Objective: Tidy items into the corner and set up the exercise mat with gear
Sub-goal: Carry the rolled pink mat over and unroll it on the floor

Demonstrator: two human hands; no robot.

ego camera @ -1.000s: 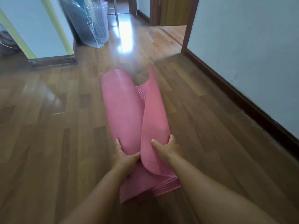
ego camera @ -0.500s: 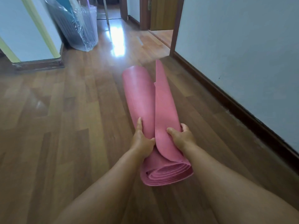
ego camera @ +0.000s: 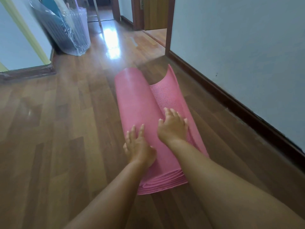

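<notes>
On the floor (ego camera: 66,129), the pink mat (ego camera: 137,104) lies under 2 flat, spread hands (ego camera: 139,146).

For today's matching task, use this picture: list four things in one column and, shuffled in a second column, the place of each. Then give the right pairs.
Things
1. left hand
2. right hand
3. plastic-wrapped bundle
4. dark baseboard

Places
A. at the foot of the pale wall on the right
B. flat on the smooth outer roll of the pink exercise mat
C. at the far left of the view
D. on the mat's ribbed face, by its loose edge

Pairs: 1-B; 2-D; 3-C; 4-A
</notes>
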